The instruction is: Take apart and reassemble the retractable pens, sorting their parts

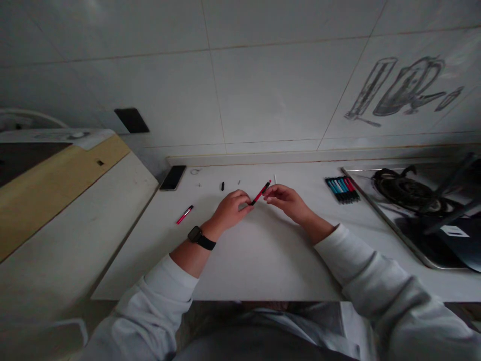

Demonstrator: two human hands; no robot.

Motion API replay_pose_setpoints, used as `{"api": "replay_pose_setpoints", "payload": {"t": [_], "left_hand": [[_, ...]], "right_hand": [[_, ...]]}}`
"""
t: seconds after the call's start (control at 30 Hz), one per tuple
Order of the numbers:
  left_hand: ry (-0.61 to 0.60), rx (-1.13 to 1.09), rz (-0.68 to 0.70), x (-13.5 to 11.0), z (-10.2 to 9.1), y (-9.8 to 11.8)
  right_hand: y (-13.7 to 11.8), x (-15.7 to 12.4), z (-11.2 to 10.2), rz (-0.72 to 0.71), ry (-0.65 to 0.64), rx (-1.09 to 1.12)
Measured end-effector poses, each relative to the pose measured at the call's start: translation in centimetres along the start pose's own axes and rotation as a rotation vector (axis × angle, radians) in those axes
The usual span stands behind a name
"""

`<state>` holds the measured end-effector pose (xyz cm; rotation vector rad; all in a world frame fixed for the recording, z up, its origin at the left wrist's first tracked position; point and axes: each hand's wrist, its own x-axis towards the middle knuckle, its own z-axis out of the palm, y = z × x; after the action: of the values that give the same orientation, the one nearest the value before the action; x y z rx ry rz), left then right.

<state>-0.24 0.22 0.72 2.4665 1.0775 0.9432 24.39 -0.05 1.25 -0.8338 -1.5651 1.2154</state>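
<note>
Over the white counter (263,265), the left hand (231,208) pinches a slim red-and-black plastic pen (260,192) by its seven-o'clock end; the right hand (288,201) curls loosely at three o'clock, contact unclear. Likely light, stiff; grip mid-barrel.

phone (173,178): counter (263,260) back left | pen (260,193): in left hand (230,209) | pen row (342,190): right, beside stove (404,193)
</note>
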Motion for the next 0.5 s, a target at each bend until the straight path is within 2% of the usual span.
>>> {"api": "replay_pose_setpoints", "payload": {"t": [0.23, 0.5], "left_hand": [[-0.039, -0.031, 0.025, -0.2, -0.1, 0.8], [-0.065, -0.077, -0.019, -0.2, 0.3, 1.2]], "right_hand": [[0.8, -0.1, 1.2, 0.043, 0.128, 0.134], [1.2, -0.4, 2.4, -0.009, 0.230, 0.160]]}}
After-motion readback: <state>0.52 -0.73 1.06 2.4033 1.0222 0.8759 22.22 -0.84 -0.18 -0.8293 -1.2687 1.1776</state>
